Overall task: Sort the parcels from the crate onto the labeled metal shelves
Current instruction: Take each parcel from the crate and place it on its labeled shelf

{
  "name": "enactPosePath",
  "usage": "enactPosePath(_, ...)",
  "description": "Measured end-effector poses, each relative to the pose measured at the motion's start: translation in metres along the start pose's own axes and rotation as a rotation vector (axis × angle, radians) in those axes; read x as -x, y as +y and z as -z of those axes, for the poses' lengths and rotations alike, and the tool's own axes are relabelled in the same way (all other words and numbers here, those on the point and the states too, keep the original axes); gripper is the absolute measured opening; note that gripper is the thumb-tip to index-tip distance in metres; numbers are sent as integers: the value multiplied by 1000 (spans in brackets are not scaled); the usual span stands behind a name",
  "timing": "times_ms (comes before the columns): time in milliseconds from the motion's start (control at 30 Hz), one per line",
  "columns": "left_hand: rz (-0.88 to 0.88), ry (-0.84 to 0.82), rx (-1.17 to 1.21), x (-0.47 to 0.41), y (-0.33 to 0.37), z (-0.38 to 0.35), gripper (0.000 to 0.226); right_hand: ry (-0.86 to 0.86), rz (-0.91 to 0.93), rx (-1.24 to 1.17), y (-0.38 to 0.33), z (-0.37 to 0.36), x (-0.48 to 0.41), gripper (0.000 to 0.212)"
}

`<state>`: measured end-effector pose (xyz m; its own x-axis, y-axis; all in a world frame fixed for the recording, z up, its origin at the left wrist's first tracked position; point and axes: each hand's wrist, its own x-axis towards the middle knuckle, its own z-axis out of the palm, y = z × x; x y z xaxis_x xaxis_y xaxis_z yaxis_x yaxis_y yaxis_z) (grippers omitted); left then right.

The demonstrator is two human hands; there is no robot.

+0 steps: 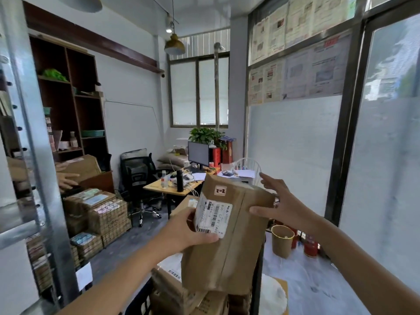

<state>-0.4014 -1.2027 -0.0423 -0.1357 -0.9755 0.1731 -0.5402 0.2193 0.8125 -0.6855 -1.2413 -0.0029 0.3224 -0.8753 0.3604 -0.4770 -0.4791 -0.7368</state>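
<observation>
The parcel (229, 235) lies between the left hand (188, 228), at its left edge, and the right hand (279, 201), at its upper right, above other parcels (172, 289). Shelves (39, 142) stand far left. A desk (163, 189) lies behind the parcel, a chair (138, 176) left of it, and a bucket (281, 244) right of the parcel.

Parcel (227, 242): kraft-brown wrapping. Shipping label (213, 215): white, printed with black text and barcode stripes. Small sticker (221, 190): white, black handwritten marks. Metal shelf upright (38, 155): silver-grey. Stacked boxes (106, 214): brown, with white and pale blue labels. Bookcase (75, 98): dark brown. Office chair (138, 178): black. Monitor (198, 154): black. Counter (159, 188): pale wood. Bottle (180, 180): black. Potted plant (206, 135): green. Pendant lamp (174, 44): mustard yellow. Paper tub (281, 246): tan, yellow rim. Fire extinguisher (311, 247): red.
</observation>
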Motion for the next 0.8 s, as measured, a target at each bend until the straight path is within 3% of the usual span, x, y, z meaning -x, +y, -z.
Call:
enactPosePath(133, 26, 155, 150, 10, 2, 23, 85, -102, -86, -304, 8, -35, -6, 123)
enactPosePath(300, 44, 279, 141, 39, 13, 45, 58, -277, -85, -435, -8, -81, -18, 65)
enactPosePath(400, 57, 336, 96, 65, 3, 65, 67, -325, -68, -494, -18, -108, -28, 77)
enactPosePath(500, 55, 471, 97, 96, -15, 86, 54, -375, -40, -540, -28, -143, -36, 89)
enactPosePath(633, 85, 689, 106, 152, -37, 114, 45, -487, -44, -639, -47, -193, -38, 72)
enactPosePath(800, 276, 720, -236, 228, -62, 134, 44, -687, -57, -664, -70, -252, -31, 84)
